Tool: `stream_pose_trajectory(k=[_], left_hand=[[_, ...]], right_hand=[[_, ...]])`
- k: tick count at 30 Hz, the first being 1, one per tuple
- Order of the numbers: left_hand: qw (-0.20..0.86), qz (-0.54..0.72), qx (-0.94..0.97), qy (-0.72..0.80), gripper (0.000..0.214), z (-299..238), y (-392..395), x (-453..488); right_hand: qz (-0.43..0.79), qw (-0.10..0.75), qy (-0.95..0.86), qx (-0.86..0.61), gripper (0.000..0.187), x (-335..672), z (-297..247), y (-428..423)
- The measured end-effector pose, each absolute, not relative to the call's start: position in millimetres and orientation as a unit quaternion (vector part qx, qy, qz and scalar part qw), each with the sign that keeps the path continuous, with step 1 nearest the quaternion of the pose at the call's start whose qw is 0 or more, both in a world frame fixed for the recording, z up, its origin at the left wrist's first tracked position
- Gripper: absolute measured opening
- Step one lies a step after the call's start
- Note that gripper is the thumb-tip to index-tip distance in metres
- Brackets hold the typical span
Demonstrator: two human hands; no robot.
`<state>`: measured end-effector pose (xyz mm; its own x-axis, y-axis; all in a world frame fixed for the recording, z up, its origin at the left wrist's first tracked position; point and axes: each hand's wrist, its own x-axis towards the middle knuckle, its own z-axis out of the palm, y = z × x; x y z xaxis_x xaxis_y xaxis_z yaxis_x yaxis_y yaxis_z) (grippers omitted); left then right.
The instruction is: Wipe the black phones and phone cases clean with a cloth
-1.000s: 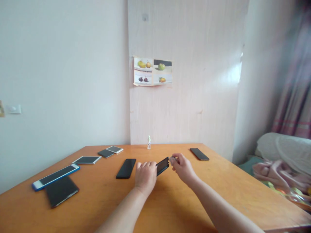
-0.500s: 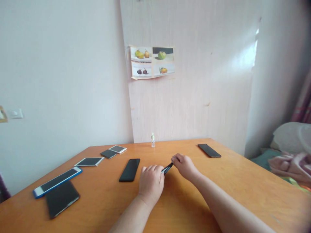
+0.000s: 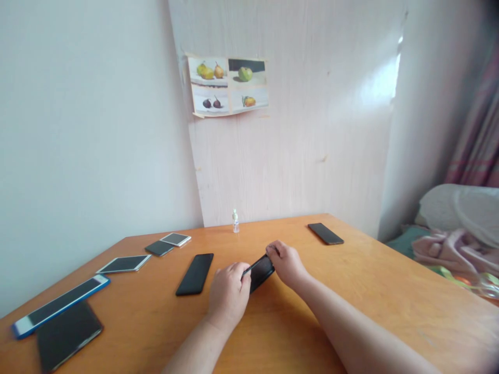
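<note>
Left hand point(image 3: 230, 291): grips thin black rectangular device point(image 3: 260, 274)
Right hand point(image 3: 287, 264): pinches opposite end
Tilt: dark face point(image 3: 263, 269), edge-on before, now lies exposed

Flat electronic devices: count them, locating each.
8 visible: held device, centre; black phone, left of it; grey device, small white device, back left; white tablet, blue-edged device, dark device, farther left; another phone, right.

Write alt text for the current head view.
A person's left hand and right hand hold a black phone tilted above a wooden table. Phone-like devices lie to both sides; a small clear bottle stands near the far edge, with fruit pictures on the wall behind.
</note>
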<state>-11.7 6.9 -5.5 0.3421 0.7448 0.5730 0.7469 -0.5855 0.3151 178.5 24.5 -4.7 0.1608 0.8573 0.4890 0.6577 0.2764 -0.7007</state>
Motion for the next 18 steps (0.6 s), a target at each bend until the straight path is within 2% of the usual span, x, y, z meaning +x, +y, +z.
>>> stream_pose_trajectory(k=[6,13,18], left_hand=[[0.012,-0.346,-0.82,-0.456,0.016,-9,9,-14],[0.014,-0.352,-0.821,-0.45,0.016,-9,9,-15],[0.011,-0.353,-0.818,-0.453,0.018,-8,9,-15]], right_hand=[[0.147,0.464,-0.731,-0.479,0.022,147,-9,7],[0.225,0.538,-0.577,-0.572,0.029,180,-13,38],[0.295,0.539,-0.549,-0.567,0.033,187,-18,44]])
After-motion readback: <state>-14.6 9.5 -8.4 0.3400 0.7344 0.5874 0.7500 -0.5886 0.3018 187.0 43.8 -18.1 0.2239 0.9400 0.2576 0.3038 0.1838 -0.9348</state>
